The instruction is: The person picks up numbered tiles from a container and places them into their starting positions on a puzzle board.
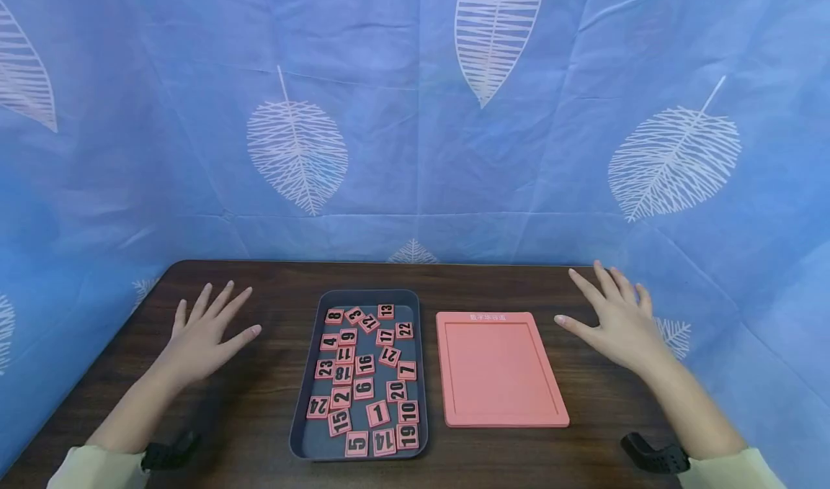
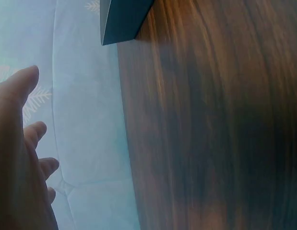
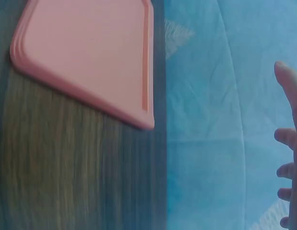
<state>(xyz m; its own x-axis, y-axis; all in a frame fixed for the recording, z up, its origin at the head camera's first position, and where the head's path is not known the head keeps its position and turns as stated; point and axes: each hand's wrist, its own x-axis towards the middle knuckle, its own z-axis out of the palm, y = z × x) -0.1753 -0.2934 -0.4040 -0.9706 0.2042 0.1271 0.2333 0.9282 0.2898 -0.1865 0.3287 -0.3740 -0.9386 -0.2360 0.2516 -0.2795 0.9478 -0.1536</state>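
My left hand (image 1: 206, 338) is held over the left side of the table with its fingers spread, touching nothing. Over the right side, my right hand (image 1: 619, 323) is also spread and holds nothing. Between them lies a dark tray (image 1: 301, 431) with several pink number tiles, among them tile 1 (image 1: 378, 413) and tile 5 (image 1: 357, 443), turned various ways. Right of the tray, and nearest to my right hand, lies a flat pink puzzle frame (image 1: 502, 366) with a raised rim; no tiles sit in it. In the left wrist view, a corner of the tray (image 2: 124, 21) shows.
The dark wooden table (image 1: 246, 431) ends at a back edge against a blue cloth (image 1: 389, 150) with white leaf prints. Cloth also hangs at both sides. Black bands (image 1: 655, 456) sit around both wrists.
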